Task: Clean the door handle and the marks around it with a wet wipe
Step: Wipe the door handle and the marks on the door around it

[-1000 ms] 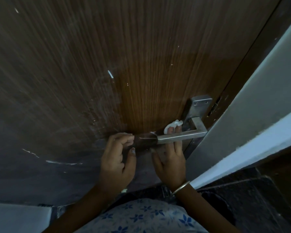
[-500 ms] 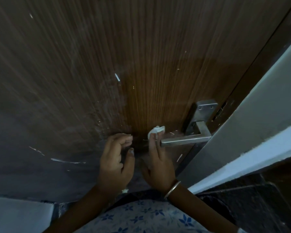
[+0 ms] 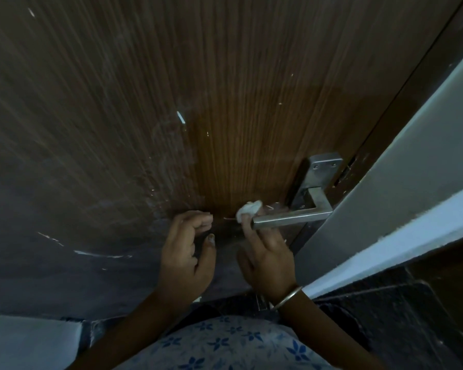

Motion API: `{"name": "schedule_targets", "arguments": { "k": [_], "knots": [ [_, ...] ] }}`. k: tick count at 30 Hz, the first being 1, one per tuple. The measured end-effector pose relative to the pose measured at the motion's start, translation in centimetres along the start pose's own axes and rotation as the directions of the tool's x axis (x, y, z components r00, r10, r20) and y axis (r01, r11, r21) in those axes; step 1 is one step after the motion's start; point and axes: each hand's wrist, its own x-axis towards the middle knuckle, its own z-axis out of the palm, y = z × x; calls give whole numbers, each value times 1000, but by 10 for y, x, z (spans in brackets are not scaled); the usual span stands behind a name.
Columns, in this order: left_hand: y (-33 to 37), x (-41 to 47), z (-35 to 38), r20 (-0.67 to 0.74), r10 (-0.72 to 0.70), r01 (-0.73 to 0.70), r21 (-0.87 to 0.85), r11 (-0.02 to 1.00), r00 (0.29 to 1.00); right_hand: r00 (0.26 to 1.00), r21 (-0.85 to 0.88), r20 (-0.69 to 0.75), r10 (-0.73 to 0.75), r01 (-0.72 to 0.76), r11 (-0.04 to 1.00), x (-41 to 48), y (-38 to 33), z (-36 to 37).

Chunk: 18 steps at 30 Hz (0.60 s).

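The right hand (image 3: 267,257) has moved the bunched wet wipe (image 3: 249,209) from behind the bend of the door handle (image 3: 292,218) to its free end. It pinches the wipe in its fingertips against the wood. The lever seems nearly done, so the marks probably come next. The left hand (image 3: 187,249) hovers beside it, loosely curled, holding nothing. The brown door (image 3: 225,76) shows a white fleck (image 3: 181,117) and a long streak (image 3: 102,254). A pale wall (image 3: 385,209) stands at the right.
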Motion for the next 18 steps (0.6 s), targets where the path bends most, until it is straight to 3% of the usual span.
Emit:
{"name": "schedule_targets", "arguments": {
  "k": [3,10,13,18],
  "knots": [
    [1,-3,0,4,-2,2,-18,1000,1000,974,44,-106,199,-195,980,-2,10,-4],
    [2,-7,-2,7,-16,16,-14,1000,1000,961,193,-126,246,-219,956,3,-10,-1],
    [1,-9,-3,-5,-42,42,4,999,999,969,253,-109,221,-188,949,3,-16,0],
    [-1,-11,-4,16,-51,51,20,999,999,995,190,83,57,-72,979,0,-31,3]
  ]
}}
